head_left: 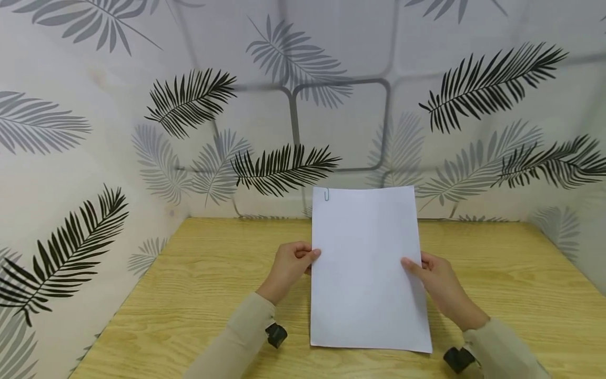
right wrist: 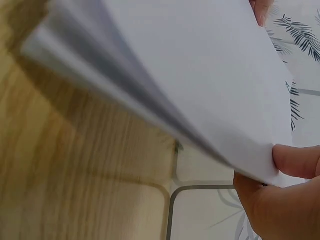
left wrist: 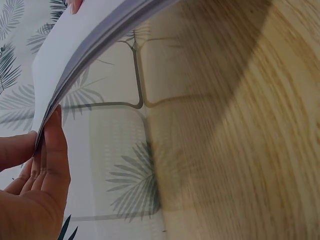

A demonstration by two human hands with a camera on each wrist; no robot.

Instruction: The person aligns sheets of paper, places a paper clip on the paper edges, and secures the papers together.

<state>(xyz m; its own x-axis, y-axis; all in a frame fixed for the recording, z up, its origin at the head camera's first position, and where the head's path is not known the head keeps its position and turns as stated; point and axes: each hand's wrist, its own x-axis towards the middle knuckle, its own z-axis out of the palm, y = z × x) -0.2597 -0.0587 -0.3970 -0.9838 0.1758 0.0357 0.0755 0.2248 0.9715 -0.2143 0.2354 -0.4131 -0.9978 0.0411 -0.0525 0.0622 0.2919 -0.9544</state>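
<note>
A stack of white paper point(head_left: 364, 273) is held up over the table, its blank face toward me. At its top left corner sits a green paper clip point(head_left: 326, 195). My left hand point(head_left: 291, 266) pinches the left edge, thumb in front and fingers behind. On the opposite edge my right hand point(head_left: 442, 284) grips the stack the same way, its thumb lying on the front sheet. In the right wrist view the sheets of the stack point(right wrist: 200, 75) fan slightly apart at the lower edge. The left wrist view shows the stack point(left wrist: 75, 50) bending between the hands.
The wooden table point(head_left: 213, 252) extends to both sides under the paper. Behind it rises a pale wall covering point(head_left: 341, 126) printed with dark and grey leaves. A small black device point(head_left: 276, 335) is strapped at the left wrist, another black device point(head_left: 458, 360) at the right.
</note>
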